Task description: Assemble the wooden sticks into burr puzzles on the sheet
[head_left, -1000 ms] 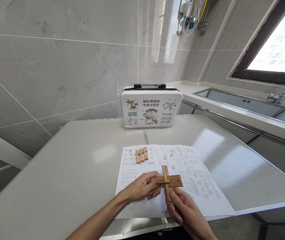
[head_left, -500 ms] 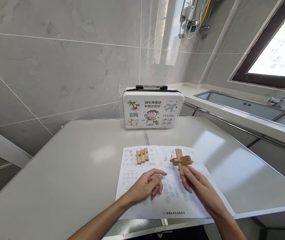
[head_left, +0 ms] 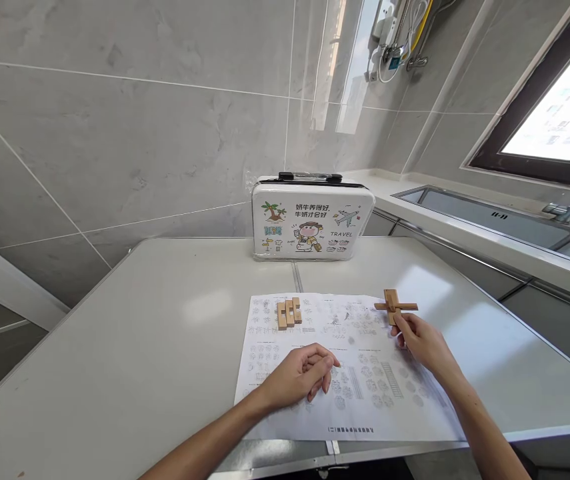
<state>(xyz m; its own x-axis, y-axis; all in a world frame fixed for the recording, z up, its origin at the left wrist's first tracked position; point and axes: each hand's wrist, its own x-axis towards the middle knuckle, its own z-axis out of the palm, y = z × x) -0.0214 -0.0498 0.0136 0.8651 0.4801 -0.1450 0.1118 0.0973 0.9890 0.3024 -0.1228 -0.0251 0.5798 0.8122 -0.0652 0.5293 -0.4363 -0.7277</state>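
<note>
A wooden cross-shaped puzzle piece [head_left: 395, 307] is pinched at its lower end by my right hand [head_left: 421, 341], out over the far right corner of the printed instruction sheet [head_left: 349, 393]. My left hand [head_left: 301, 377] rests on the sheet near its middle, fingers loosely curled, with nothing in it. Three short wooden blocks [head_left: 289, 312] lie side by side on the sheet's far left part, apart from both hands.
A white tin case with cartoon travel pictures [head_left: 312, 220] stands upright at the back of the grey table [head_left: 139, 333], against the tiled wall. A steel sink [head_left: 495, 217] with a tap sits in the counter to the right, under a window.
My right hand carried the wooden cross from in front of me out to the far right of the sheet. My left hand let go of it and settled on the paper.
</note>
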